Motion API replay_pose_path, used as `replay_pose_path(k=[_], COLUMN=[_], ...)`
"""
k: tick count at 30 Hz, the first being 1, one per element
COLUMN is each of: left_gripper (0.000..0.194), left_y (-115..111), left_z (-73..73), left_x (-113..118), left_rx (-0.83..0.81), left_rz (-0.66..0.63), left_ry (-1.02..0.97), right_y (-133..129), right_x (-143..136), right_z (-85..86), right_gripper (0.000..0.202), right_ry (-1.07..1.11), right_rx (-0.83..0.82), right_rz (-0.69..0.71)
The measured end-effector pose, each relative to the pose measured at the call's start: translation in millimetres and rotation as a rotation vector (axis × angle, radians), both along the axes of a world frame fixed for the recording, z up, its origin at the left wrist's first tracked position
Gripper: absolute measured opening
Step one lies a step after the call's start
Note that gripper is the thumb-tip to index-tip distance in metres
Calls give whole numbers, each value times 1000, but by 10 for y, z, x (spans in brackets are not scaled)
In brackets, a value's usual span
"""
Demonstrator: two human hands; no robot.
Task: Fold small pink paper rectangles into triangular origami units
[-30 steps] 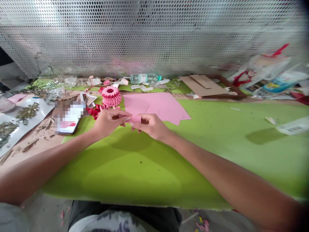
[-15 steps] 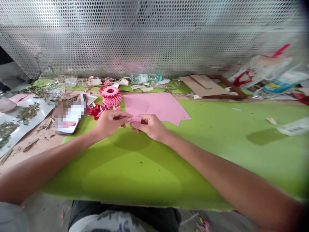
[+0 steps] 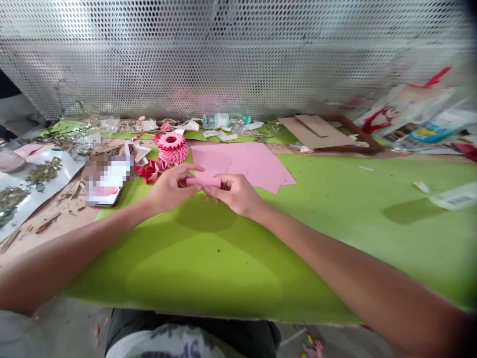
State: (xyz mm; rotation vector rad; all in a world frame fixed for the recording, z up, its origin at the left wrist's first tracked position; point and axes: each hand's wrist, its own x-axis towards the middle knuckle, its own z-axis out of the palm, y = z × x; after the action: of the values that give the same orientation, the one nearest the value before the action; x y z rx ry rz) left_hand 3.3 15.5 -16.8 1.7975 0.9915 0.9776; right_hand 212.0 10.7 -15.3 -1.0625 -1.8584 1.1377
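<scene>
A small folded strip of pink paper (image 3: pixel 204 182) is pinched between both hands above the green table cover. My left hand (image 3: pixel 172 187) grips its left end, thumb along the lower edge and index finger lifted clear. The right end sits between the thumb and fingers of my right hand (image 3: pixel 236 194). Just behind them lie flat sheets of pink paper (image 3: pixel 257 161), partly hidden by the hands. A ring-shaped pink folded-paper piece (image 3: pixel 173 148) stands beyond my left hand, with red folded-paper pieces (image 3: pixel 149 171) beside it.
At left lie a phone (image 3: pixel 108 191) and a white sheet with dried plant bits (image 3: pixel 43 176). A plastic bottle (image 3: pixel 225 120) lies along the perforated metal panel (image 3: pixel 238 59). Brown cardboard (image 3: pixel 316 133), plastic bags (image 3: pixel 406 114) and a white bottle (image 3: pixel 456 195) are at right. The green cover (image 3: pixel 238 278) spans the front.
My left index finger has lifted off the pink strip, and more of the strip shows between the hands. Both hands have otherwise barely moved.
</scene>
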Motion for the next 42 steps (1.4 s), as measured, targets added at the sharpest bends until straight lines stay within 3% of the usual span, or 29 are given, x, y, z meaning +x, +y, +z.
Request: replay_pose_path(k=[7, 13, 18, 22, 26, 29, 31, 33, 37, 40, 42], left_gripper=[46, 45, 48, 47, 47, 45, 46, 47, 50, 54, 56], left_y=[29, 167, 84, 7, 39, 78, 84, 72, 28, 13, 20], left_z=[116, 149, 102, 79, 119, 160, 174, 176, 163, 154, 153], left_x=[-44, -173, -69, 15, -23, -70, -83, -77, -33, -13, -20], left_rx=[9, 22, -80, -49, 5, -8, -49, -105, -220, -295, -331], left_rz=[71, 160, 44, -30, 5, 57, 78, 83, 64, 27, 6], left_ry=[122, 98, 3, -42, -99, -110, -119, -144, -191, -210, -177], right_y=[69, 209, 144, 93, 188, 268, 272, 234, 129, 112, 125], right_x=[63, 193, 140, 79, 126, 197, 229, 239, 224, 219, 224], right_z=[14, 73, 28, 14, 50, 66, 72, 85, 126, 137, 133], right_gripper=[34, 29, 31, 31, 34, 34, 34, 32, 31, 22, 20], right_ry=[-80, -45, -81, -37, 82, 107, 68, -40, -419, -595, -622], right_rx=[74, 150, 124, 58, 0, 0, 108, 352, 922, 1074, 1113], right_rz=[-75, -159, -113, -42, -62, -168, -256, -309, -135, -10, -15])
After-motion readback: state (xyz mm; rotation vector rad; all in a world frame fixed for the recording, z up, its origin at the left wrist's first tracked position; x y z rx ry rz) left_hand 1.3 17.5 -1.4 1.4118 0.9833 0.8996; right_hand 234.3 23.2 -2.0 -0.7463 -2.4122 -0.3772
